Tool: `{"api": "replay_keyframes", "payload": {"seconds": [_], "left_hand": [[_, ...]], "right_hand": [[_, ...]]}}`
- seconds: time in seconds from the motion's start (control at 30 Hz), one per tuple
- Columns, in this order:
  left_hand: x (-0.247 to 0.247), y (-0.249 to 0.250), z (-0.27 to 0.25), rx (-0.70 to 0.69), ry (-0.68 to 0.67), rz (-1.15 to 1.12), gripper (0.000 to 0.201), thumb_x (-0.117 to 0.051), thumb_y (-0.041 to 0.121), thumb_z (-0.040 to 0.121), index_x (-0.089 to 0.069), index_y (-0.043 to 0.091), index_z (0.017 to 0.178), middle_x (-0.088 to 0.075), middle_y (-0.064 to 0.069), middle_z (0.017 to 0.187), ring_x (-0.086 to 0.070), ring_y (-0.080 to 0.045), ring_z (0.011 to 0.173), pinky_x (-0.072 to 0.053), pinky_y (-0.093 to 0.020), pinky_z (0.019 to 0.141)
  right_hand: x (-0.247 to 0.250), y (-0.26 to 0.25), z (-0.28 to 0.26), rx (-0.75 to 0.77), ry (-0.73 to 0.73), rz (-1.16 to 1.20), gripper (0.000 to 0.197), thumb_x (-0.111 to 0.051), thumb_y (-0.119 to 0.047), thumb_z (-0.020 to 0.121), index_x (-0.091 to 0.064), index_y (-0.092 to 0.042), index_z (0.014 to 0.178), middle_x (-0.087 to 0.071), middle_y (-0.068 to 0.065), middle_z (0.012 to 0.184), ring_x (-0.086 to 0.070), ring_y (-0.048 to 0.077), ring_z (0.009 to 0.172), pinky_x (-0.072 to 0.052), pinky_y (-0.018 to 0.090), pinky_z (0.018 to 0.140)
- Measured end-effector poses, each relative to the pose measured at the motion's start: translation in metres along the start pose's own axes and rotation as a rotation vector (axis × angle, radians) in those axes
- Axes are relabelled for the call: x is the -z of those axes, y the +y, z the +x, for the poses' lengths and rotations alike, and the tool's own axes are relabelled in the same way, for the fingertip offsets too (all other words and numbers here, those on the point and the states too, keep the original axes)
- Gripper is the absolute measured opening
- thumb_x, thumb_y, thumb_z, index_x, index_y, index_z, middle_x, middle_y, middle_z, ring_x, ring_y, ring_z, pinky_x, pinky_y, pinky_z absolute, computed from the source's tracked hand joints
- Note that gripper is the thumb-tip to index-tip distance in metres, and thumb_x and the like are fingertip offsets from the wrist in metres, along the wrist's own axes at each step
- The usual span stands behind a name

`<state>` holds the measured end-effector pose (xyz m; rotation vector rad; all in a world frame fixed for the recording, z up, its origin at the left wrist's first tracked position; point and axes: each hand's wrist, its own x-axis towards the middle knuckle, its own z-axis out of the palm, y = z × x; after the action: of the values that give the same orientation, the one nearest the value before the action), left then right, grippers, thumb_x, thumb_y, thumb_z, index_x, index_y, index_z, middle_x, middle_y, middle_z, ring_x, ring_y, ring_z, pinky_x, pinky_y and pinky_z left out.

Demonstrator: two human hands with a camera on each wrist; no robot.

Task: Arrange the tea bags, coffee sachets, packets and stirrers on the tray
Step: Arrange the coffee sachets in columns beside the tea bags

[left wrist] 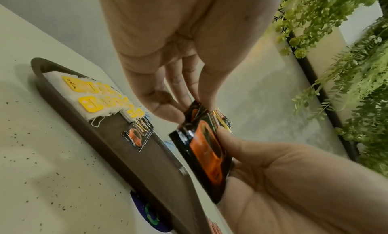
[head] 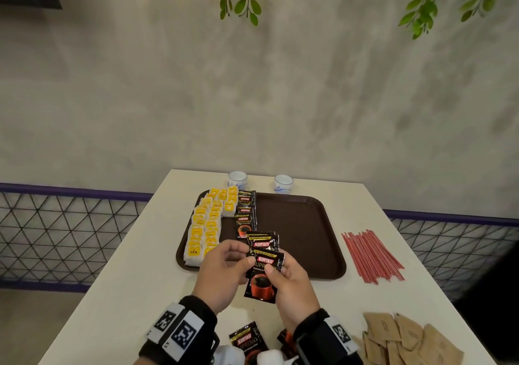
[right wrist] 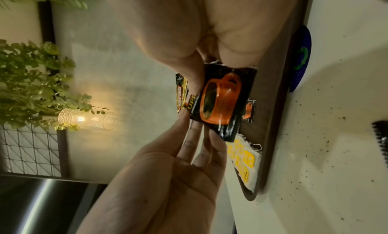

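Coffee step: right hand (head: 292, 286) grips fanned coffee sachets (head: 265, 263), left hand (head: 222, 272) pinches one. Next: lay it on tray (head: 303, 224) ahead, beside the sachet column.

Coffee sachets (head: 264, 269) – "KOPIKO SUPREMO"; tea bags (head: 193, 251) – "TEA"

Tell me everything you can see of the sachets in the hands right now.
The held sachets are glossy black foil packs printed with a red Kopiko label, gold lettering and an orange-red cup of coffee. Several are fanned, overlapping, upright over the tray's near edge. The right hand grips the front one, thumb across its face; the left hand pinches the fan's left edge. Their exact count is unclear.
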<state>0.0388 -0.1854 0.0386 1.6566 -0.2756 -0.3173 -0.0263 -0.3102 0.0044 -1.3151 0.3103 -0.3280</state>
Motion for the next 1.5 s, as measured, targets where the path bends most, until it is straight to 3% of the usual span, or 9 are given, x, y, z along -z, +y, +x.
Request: {"api": "replay_keyframes", "payload": {"seconds": [0.23, 0.47, 0.7, 0.87, 0.93, 1.07, 1.2, 1.33, 1.5], "left_hand": [[0.001, -0.005, 0.007, -0.026, 0.05, -0.055, 0.008, -0.068, 0.009, 0.085, -0.06, 0.011, 0.086, -0.063, -0.009, 0.079, -0.065, -0.027, 0.078, -0.057, -0.042, 0.072], [0.005, 0.0, 0.007, 0.005, 0.003, -0.176, 0.024, -0.066, -0.003, 0.083, -0.056, 0.014, 0.097, -0.065, -0.009, 0.078, -0.068, -0.021, 0.079, -0.052, -0.025, 0.057], [0.011, 0.002, 0.011, 0.136, -0.045, -0.242, 0.02, -0.073, 0.005, 0.079, -0.066, 0.009, 0.097, -0.073, -0.013, 0.086, -0.069, -0.02, 0.082, -0.057, -0.028, 0.069], [0.013, 0.001, 0.014, 0.19, -0.049, -0.303, 0.016, -0.073, 0.009, 0.08, -0.069, 0.01, 0.095, -0.071, -0.005, 0.076, -0.065, -0.015, 0.075, -0.054, -0.03, 0.07], [0.013, 0.0, 0.015, 0.169, -0.04, -0.293, 0.015, -0.071, 0.01, 0.082, -0.07, 0.01, 0.097, -0.071, -0.002, 0.072, -0.066, -0.012, 0.07, -0.054, -0.029, 0.067], [0.011, -0.005, 0.018, 0.048, 0.038, -0.153, 0.013, -0.067, 0.008, 0.086, -0.072, 0.011, 0.097, -0.075, -0.008, 0.084, -0.072, -0.024, 0.083, -0.059, -0.041, 0.077], [0.008, -0.011, 0.017, -0.067, 0.072, 0.041, 0.024, -0.063, 0.002, 0.087, -0.073, 0.023, 0.096, -0.075, 0.0, 0.085, -0.072, -0.016, 0.081, -0.06, -0.04, 0.076], [0.007, -0.015, 0.016, -0.103, 0.064, 0.117, 0.027, -0.063, 0.002, 0.088, -0.072, 0.019, 0.107, -0.073, 0.003, 0.093, -0.071, -0.01, 0.086, -0.059, -0.038, 0.081], [0.005, -0.016, 0.016, -0.106, 0.092, 0.1, 0.026, -0.063, 0.005, 0.088, -0.072, 0.018, 0.108, -0.074, 0.003, 0.089, -0.071, -0.009, 0.081, -0.06, -0.037, 0.076]], "right_hand": [[0.0, -0.001, 0.002, -0.006, -0.039, -0.136, 0.033, -0.048, 0.004, 0.095, -0.062, -0.015, 0.118, -0.073, 0.007, 0.107, -0.068, 0.023, 0.104, -0.053, 0.039, 0.093], [-0.001, -0.003, 0.003, 0.01, 0.002, -0.206, 0.024, -0.054, -0.003, 0.095, -0.062, -0.016, 0.113, -0.074, 0.005, 0.103, -0.069, 0.021, 0.098, -0.055, 0.039, 0.089], [-0.005, -0.005, 0.005, 0.017, 0.061, -0.218, 0.011, -0.056, -0.011, 0.096, -0.063, -0.014, 0.103, -0.075, 0.005, 0.093, -0.071, 0.017, 0.086, -0.056, 0.028, 0.074], [-0.007, -0.015, 0.006, 0.002, 0.052, -0.285, 0.011, -0.058, -0.021, 0.096, -0.061, -0.012, 0.09, -0.07, 0.002, 0.075, -0.067, 0.011, 0.067, -0.056, 0.033, 0.055], [-0.009, -0.017, 0.006, 0.0, 0.067, -0.335, 0.014, -0.058, -0.025, 0.095, -0.061, -0.012, 0.09, -0.069, 0.002, 0.075, -0.066, 0.012, 0.063, -0.054, 0.03, 0.05], [-0.014, -0.019, 0.003, -0.017, 0.076, -0.442, 0.016, -0.054, -0.029, 0.097, -0.059, -0.013, 0.095, -0.068, 0.005, 0.081, -0.062, 0.01, 0.054, -0.045, 0.02, 0.041], [-0.016, -0.018, 0.002, -0.032, 0.076, -0.524, 0.014, -0.052, -0.031, 0.097, -0.056, -0.017, 0.095, -0.068, 0.005, 0.086, -0.059, 0.012, 0.056, -0.039, 0.014, 0.037], [-0.017, -0.018, 0.003, -0.073, 0.087, -0.499, 0.015, -0.053, -0.03, 0.097, -0.054, -0.015, 0.102, -0.068, 0.006, 0.085, -0.059, 0.01, 0.053, -0.04, 0.016, 0.037], [-0.018, -0.012, 0.005, -0.097, 0.076, -0.465, 0.014, -0.053, -0.03, 0.097, -0.052, -0.016, 0.099, -0.066, 0.009, 0.089, -0.063, 0.015, 0.055, -0.044, 0.024, 0.039]]}}
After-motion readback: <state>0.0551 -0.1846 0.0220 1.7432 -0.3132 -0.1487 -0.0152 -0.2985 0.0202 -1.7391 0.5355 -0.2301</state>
